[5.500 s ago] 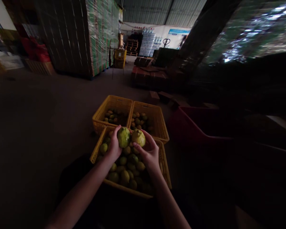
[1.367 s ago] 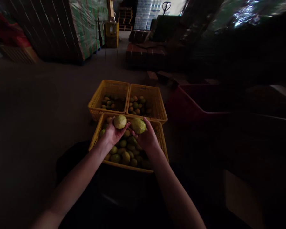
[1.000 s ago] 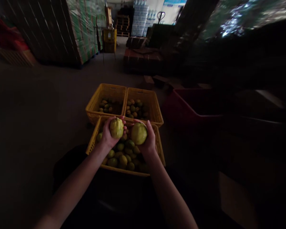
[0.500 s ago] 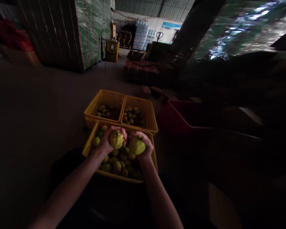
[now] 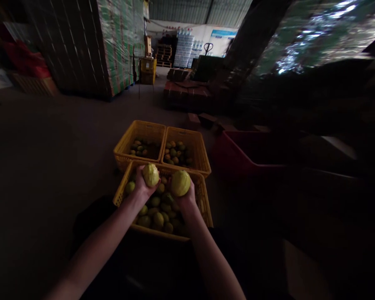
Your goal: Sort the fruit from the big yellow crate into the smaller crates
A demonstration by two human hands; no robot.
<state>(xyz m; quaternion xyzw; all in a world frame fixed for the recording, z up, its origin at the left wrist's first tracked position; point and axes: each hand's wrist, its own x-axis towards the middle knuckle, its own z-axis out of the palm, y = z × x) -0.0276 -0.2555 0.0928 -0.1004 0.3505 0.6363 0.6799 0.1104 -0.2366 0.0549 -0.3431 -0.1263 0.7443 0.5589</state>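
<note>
My left hand [image 5: 143,186] is wrapped around a lumpy yellow-green fruit [image 5: 151,175], with its fingers partly hidden behind it. Beside it, my right hand [image 5: 186,198] grips a larger, rounder yellow-green fruit [image 5: 181,183] from below and behind. The two fruits are apart, raised over the near yellow crate [image 5: 210,212]. Inside that crate lie many green and yellowish fruits [image 5: 158,219] of similar look. What kind of fruit these are, I cannot tell for certain.
Two more yellow crates, left [image 5: 120,156] and right [image 5: 203,156], adjoin the near crate's far side, with smaller fruits low inside. To the right stands a red tub [image 5: 237,152]. Wrapped stacks [image 5: 118,46] rise at left and right. Flattened cardboard [image 5: 187,89] lies further back.
Both hands have turned the fruits, so the stem ends seen before no longer show. My left hand has risen slightly. The view has shifted a little.
</note>
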